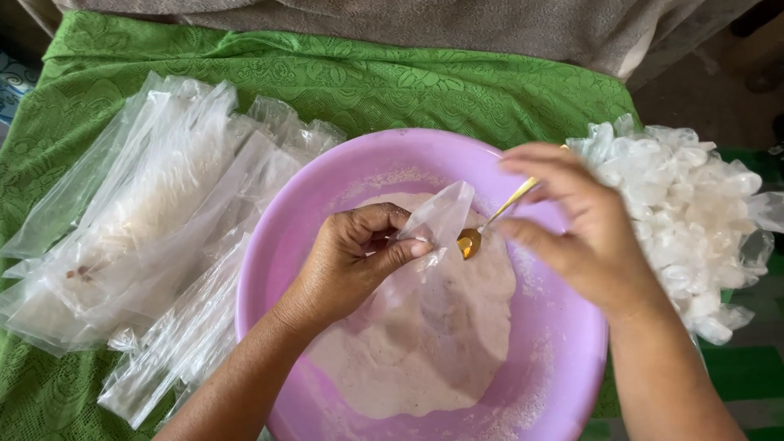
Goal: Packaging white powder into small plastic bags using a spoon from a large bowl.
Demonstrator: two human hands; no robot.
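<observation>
My left hand (353, 260) pinches a small clear plastic bag (441, 219) open over a wide purple basin (555, 367). The basin holds a mound of pale pinkish powder (416, 343). My right hand (572, 224) grips a thin gold spoon (490, 222) by its handle. The spoon's bowl sits right at the mouth of the bag, just to the right of my left thumb. Both hands hover above the powder in the middle of the basin.
A stack of long empty clear plastic bags (147, 229) lies left of the basin. A heap of small filled, tied clear packets (694, 212) sits to its right. Everything rests on a green lace cloth (367, 82). Grey fabric (408, 20) lies behind.
</observation>
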